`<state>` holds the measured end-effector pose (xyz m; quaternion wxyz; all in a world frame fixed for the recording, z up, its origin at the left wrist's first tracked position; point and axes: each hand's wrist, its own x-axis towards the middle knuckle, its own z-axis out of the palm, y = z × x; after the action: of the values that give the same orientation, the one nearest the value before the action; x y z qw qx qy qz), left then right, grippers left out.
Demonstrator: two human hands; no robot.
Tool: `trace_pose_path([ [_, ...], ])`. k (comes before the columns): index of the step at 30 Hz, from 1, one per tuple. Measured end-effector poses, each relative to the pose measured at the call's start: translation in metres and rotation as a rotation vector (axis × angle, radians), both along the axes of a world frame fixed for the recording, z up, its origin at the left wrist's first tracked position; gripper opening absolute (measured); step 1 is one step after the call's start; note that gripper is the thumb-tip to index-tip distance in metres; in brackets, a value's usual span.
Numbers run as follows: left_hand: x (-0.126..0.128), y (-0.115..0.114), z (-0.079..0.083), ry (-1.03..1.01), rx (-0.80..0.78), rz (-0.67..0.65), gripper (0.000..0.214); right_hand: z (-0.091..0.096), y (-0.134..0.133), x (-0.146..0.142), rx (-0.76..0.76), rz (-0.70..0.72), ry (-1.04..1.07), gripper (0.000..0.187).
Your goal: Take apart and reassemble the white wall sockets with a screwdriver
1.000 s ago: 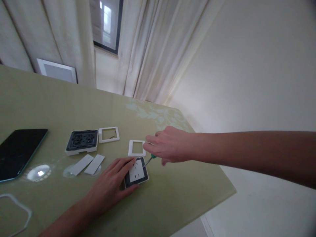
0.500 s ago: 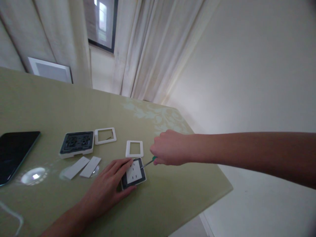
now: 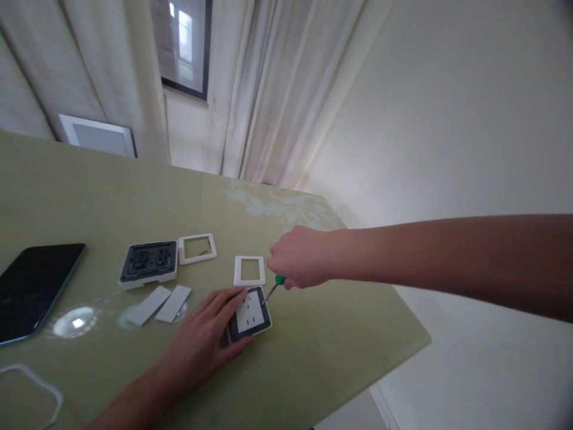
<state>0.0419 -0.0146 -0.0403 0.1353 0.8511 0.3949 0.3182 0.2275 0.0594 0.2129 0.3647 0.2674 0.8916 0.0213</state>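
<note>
A wall socket (image 3: 249, 313) with a white face and dark border lies on the table. My left hand (image 3: 207, 330) grips its left side, fingers along the top and thumb at the lower edge. In my right hand (image 3: 298, 257), closed in a fist, is a screwdriver (image 3: 280, 280) with a green handle. Its metal shaft slants down to the left, and the tip meets the socket's dark border at the upper right. Just beyond the socket lies a white frame (image 3: 249, 258), flat on the table.
Left of my hands sit a dark-backed switch or socket unit (image 3: 150, 261), a second white frame (image 3: 181, 251) with small screws inside, and two white strips (image 3: 173, 304). A tablet (image 3: 38, 286) and a white cable (image 3: 49, 385) lie farther left. The table edge (image 3: 380, 382) slopes at right.
My right hand has risen slightly and shifted left, so the screwdriver stands steeper. The table contents sit a little farther right in view. My left hand keeps its hold on the socket.
</note>
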Motion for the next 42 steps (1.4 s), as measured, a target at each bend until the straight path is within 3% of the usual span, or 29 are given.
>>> trace_pose_path([
  [3, 0.0, -0.001, 0.002, 0.011, -0.017, -0.001, 0.071, -0.001, -0.002, 0.0, -0.009, 0.441, 0.062, 0.024],
  [4, 0.001, -0.001, 0.002, 0.013, -0.022, -0.001, 0.071, -0.001, -0.002, -0.001, -0.023, 0.466, 0.049, 0.027],
  [5, 0.001, -0.001, 0.002, 0.011, -0.024, 0.0, 0.071, -0.001, -0.002, -0.002, -0.029, 0.399, 0.017, 0.025],
  [7, 0.001, -0.001, 0.002, 0.003, -0.022, -0.001, 0.071, -0.002, 0.001, -0.006, -0.027, 0.088, -0.082, 0.018],
  [9, 0.001, -0.001, 0.002, -0.006, -0.016, -0.003, 0.071, -0.001, 0.004, -0.009, -0.04, -0.169, -0.168, 0.031],
  [10, 0.001, -0.001, 0.002, -0.008, -0.014, -0.005, 0.071, 0.0, 0.004, -0.009, -0.04, -0.201, -0.189, 0.036],
  [11, 0.001, -0.001, 0.002, -0.008, -0.013, -0.008, 0.072, 0.001, 0.004, -0.008, -0.032, -0.156, -0.187, 0.037],
  [15, 0.001, -0.001, 0.002, -0.017, -0.013, -0.003, 0.071, 0.002, -0.002, 0.001, -0.062, 0.315, -0.012, 0.025],
  [16, 0.001, -0.001, 0.003, -0.021, -0.015, 0.0, 0.071, 0.001, -0.003, 0.004, -0.101, 0.318, 0.018, 0.027],
  [17, 0.001, -0.001, 0.003, -0.024, -0.016, 0.002, 0.071, 0.0, -0.003, 0.005, -0.134, 0.232, 0.021, 0.025],
  [19, 0.001, -0.001, 0.004, -0.025, -0.02, 0.004, 0.072, -0.003, 0.0, 0.009, -0.178, -0.084, -0.03, 0.023],
  [21, 0.001, -0.001, 0.005, -0.022, -0.02, 0.004, 0.072, -0.006, 0.003, 0.011, -0.242, -0.378, -0.094, 0.034],
  [23, 0.001, -0.001, 0.005, -0.019, -0.021, 0.001, 0.071, -0.006, 0.002, 0.012, -0.244, -0.473, -0.106, 0.037],
  [28, 0.0, 0.0, 0.005, -0.022, -0.039, -0.01, 0.071, 0.0, -0.014, 0.011, 0.008, -0.321, -0.036, 0.034],
  [35, -0.001, 0.0, 0.006, -0.018, -0.033, -0.017, 0.071, 0.003, -0.014, 0.017, 0.028, -0.232, -0.093, 0.037],
  [42, -0.001, 0.0, 0.005, -0.019, -0.031, -0.014, 0.072, 0.004, -0.017, 0.015, -0.006, -0.241, -0.072, 0.041],
])
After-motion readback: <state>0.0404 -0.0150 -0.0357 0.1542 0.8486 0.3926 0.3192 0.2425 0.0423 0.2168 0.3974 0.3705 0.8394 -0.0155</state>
